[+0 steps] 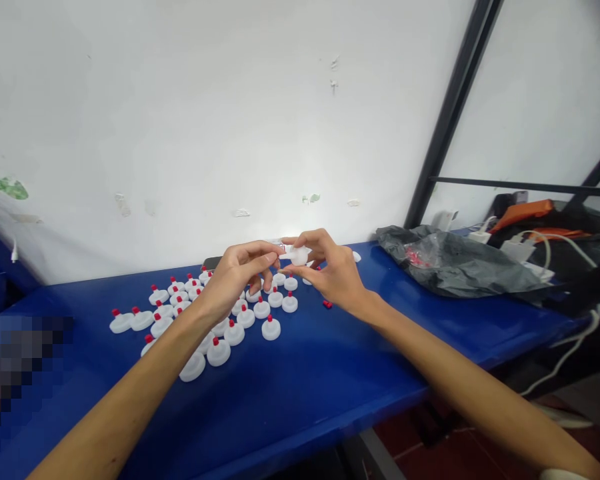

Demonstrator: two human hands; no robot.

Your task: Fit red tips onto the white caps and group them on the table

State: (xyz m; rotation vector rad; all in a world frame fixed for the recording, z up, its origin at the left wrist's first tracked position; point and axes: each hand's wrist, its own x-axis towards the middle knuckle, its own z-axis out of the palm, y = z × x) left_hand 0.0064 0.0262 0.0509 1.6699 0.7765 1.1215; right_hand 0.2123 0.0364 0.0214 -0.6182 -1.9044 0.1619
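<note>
A white round bottle cap with a narrow spout (299, 256) is held above the table, lying on its side with the spout toward the left. My right hand (333, 263) grips its wide base between thumb and fingers. At the spout's tip, the thumb and fingers of my left hand (245, 270) are pinched together. Whether a small red tip sits inside that pinch is hidden. Below and left of both hands stand several white caps with red tips (219, 351), mostly upright. Small red tips (327, 304) lie loose on the table under my right hand.
The blue table (320, 373) runs along a white wall (230, 133). On the right lie a grey plastic bag (460, 267) and a clear bag with red pieces (419, 256). White cables (563, 237) and a black metal post (445, 120) stand beyond. A dark flat object (213, 263) rests near the wall.
</note>
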